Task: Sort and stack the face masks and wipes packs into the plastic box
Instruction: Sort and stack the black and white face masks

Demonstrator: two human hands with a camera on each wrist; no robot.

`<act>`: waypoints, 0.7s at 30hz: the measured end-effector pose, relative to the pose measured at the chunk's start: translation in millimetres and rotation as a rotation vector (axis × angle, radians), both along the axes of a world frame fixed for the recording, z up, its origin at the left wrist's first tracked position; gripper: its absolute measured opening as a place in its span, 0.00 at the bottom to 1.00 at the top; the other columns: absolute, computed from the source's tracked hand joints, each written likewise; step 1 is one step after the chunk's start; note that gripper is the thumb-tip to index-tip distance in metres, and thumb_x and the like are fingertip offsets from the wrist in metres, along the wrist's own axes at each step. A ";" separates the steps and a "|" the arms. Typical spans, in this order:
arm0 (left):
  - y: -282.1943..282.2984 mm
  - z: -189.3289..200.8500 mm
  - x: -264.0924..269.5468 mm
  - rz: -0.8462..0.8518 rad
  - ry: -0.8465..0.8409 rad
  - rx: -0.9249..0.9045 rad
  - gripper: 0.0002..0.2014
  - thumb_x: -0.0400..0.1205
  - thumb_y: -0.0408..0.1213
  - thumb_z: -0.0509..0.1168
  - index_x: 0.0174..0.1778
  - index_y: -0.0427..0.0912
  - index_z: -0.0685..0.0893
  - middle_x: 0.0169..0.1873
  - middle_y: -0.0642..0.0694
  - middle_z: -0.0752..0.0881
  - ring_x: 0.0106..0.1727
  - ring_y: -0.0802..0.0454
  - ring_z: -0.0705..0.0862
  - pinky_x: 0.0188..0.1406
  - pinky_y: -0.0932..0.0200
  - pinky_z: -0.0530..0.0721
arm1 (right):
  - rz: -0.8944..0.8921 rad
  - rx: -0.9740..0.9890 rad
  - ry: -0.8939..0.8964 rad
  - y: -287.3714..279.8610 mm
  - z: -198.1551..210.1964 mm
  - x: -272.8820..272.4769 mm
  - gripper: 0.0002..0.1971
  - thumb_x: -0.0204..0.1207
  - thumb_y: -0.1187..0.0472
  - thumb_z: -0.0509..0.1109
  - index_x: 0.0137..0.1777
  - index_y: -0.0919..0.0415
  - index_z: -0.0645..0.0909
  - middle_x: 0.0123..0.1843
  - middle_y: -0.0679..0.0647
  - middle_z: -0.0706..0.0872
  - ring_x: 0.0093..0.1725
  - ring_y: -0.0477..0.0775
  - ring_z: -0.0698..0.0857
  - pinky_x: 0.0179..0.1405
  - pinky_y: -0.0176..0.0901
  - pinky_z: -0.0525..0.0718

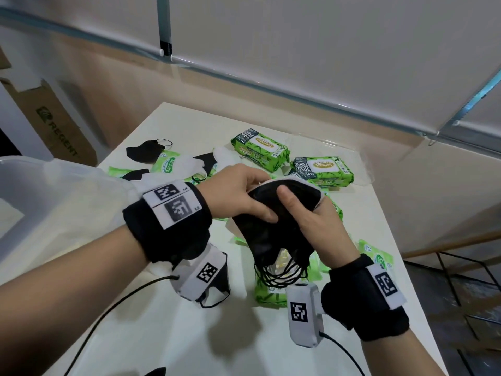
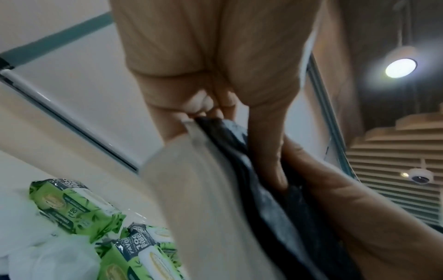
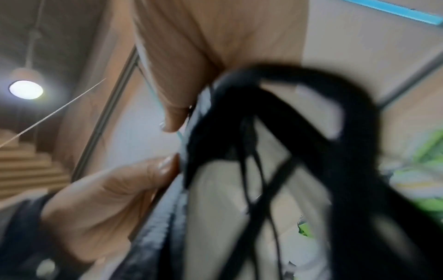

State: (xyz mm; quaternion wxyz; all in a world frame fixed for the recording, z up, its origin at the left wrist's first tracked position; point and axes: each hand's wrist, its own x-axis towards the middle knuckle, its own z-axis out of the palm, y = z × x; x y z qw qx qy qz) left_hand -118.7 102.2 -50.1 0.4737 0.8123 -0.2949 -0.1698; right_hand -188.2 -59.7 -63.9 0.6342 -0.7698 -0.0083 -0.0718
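1. Black masks (image 1: 271, 221) in a small bunch are held up over the white table (image 1: 379, 202), their ear loops (image 1: 282, 270) dangling below.
2. Left hand (image 1: 238, 191) grasps the top of the bunch, thumb on the near face and fingers curled over the far edge.
3. Right hand (image 1: 322, 226) grips the same bunch from the right side, thumb (image 1: 287, 202) pressed on the dark front, fingers behind it.
4. From the left wrist view, a white mask (image 2: 206, 199) lies against the dark ones in the bunch.
5. Two big green wipes packs (image 1: 260, 149) sit at the far side of the table; small green packs (image 1: 166, 162) and loose masks (image 1: 147, 149) lie scattered nearer.
6. A clear plastic box (image 1: 48, 191) stands to the left, its rim just beside the left wrist.
7. A brown carton (image 1: 54, 123) leans behind the box.
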 end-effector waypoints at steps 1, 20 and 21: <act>-1.0 -1.2 2.4 0.038 0.014 -0.037 0.16 0.60 0.43 0.81 0.40 0.43 0.86 0.34 0.44 0.88 0.36 0.53 0.85 0.43 0.53 0.84 | 0.037 0.039 0.034 -2.7 0.5 -0.7 0.12 0.73 0.57 0.74 0.54 0.61 0.87 0.49 0.55 0.92 0.50 0.51 0.90 0.49 0.41 0.86; -46.4 -79.0 59.3 0.554 0.183 -0.088 0.12 0.82 0.50 0.62 0.51 0.45 0.79 0.50 0.46 0.85 0.52 0.45 0.84 0.56 0.49 0.81 | -0.241 0.463 0.338 -38.0 -48.6 16.5 0.10 0.69 0.73 0.74 0.50 0.70 0.86 0.45 0.61 0.92 0.44 0.57 0.91 0.40 0.42 0.89; -41.7 -84.5 74.7 0.643 0.154 0.015 0.11 0.82 0.46 0.64 0.54 0.43 0.80 0.54 0.44 0.85 0.56 0.44 0.83 0.57 0.53 0.79 | -0.256 0.494 0.347 -39.8 -48.9 17.7 0.09 0.70 0.73 0.74 0.50 0.70 0.86 0.45 0.61 0.92 0.44 0.56 0.92 0.40 0.42 0.89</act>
